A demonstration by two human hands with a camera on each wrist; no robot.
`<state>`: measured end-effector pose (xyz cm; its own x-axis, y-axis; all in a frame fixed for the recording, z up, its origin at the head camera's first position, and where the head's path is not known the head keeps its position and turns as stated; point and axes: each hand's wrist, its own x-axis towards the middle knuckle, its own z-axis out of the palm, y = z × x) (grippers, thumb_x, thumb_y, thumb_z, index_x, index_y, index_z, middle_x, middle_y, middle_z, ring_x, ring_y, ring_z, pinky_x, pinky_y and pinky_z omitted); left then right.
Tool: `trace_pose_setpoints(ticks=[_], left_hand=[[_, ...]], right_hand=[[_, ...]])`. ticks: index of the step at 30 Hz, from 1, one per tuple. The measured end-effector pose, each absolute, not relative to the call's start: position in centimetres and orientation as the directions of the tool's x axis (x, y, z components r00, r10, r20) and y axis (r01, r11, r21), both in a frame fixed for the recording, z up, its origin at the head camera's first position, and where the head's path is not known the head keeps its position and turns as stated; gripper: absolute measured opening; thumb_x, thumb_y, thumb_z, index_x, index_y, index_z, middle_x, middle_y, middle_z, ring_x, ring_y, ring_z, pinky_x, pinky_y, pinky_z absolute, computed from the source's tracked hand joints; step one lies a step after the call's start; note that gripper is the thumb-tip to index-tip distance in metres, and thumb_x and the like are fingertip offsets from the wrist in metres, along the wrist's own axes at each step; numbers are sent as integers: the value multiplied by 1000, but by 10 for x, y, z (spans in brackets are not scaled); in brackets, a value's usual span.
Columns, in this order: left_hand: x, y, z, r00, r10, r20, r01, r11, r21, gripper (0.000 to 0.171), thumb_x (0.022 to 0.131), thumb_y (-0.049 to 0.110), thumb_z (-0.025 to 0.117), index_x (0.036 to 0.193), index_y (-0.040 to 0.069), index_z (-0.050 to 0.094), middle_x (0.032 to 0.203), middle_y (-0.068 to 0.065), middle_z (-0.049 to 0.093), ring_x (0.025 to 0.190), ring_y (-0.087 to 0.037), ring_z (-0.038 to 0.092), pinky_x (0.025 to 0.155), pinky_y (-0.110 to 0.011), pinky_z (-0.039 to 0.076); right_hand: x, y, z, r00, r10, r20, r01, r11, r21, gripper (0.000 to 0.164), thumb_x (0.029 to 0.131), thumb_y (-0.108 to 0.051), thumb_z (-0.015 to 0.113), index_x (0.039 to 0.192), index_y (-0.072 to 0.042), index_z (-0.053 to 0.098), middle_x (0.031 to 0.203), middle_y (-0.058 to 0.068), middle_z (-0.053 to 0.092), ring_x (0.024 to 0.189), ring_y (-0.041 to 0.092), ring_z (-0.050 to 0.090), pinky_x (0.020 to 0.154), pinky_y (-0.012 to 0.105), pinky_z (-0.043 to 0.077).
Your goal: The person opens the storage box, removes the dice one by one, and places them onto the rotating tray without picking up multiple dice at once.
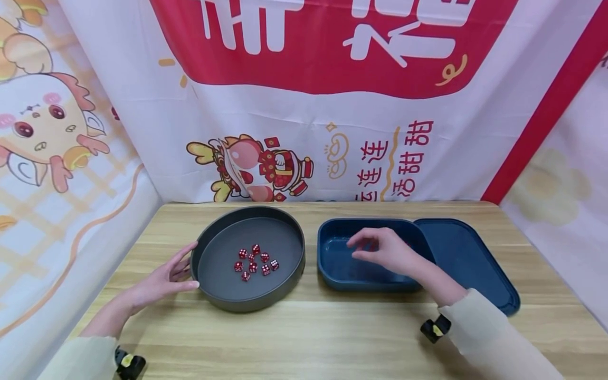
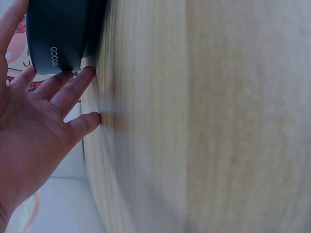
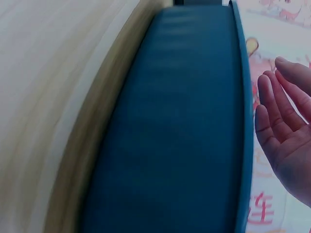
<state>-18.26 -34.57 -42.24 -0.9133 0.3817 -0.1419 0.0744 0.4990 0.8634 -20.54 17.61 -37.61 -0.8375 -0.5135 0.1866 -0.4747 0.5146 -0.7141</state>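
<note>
In the head view, a round dark grey tray [image 1: 216, 285] holds several translucent red dice [image 1: 253, 267] with white pips, loosely clustered on its floor. My left hand [image 1: 161, 282] is at the tray's left side, fingers spread, fingertips and thumb touching the outer wall. The left wrist view shows those extended fingers [image 2: 73, 90] against the tray wall marked "ecoco". Above a dark blue rectangular box [image 1: 339, 264] hovers my right hand [image 1: 382, 250], its fingers loosely bent around nothing. From the right wrist, the same hand [image 3: 289, 121] appears beyond the box wall, empty. Part of the box's interior is hidden by the hand.
A flat dark blue lid [image 1: 467, 258] lies right of the box, partly behind it. Everything stands on a wood-grain table [image 1: 304, 338]. Printed cloth [image 1: 266, 116] hangs along the table's back, with more cloth at both sides.
</note>
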Motion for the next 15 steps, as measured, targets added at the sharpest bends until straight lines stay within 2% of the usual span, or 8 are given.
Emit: trace_pose_setpoints(ticks=[6, 11, 15], left_hand=[[-183, -346, -423, -913, 379, -150, 70, 508, 858, 95, 91, 18, 70, 158, 21, 1, 151, -38, 13, 133, -53, 28, 101, -60, 35], [-183, -346, -423, -913, 384, -141, 79, 504, 860, 95, 91, 17, 70, 158, 20, 2, 151, -38, 14, 133, -54, 29, 101, -60, 35], [-183, -346, -422, -913, 386, -135, 85, 502, 860, 95, 91, 17, 70, 158, 18, 2, 150, -39, 14, 132, -54, 29, 101, -60, 35]], right_hand=[[-202, 207, -385, -878, -450, 165, -429, 583, -690, 25, 87, -15, 74, 111, -8, 70, 101, 7, 69, 86, 15, 61, 72, 30, 52], [-198, 224, -396, -908, -386, 162, -391, 645, -657, 28, 87, -13, 75, 112, -6, 68, 101, 6, 68, 85, 16, 62, 70, 29, 52], [-195, 230, -404, -937, -306, 171, -342, 694, -634, 30, 86, -11, 75, 115, -4, 67, 104, 9, 68, 88, 20, 63, 74, 34, 55]])
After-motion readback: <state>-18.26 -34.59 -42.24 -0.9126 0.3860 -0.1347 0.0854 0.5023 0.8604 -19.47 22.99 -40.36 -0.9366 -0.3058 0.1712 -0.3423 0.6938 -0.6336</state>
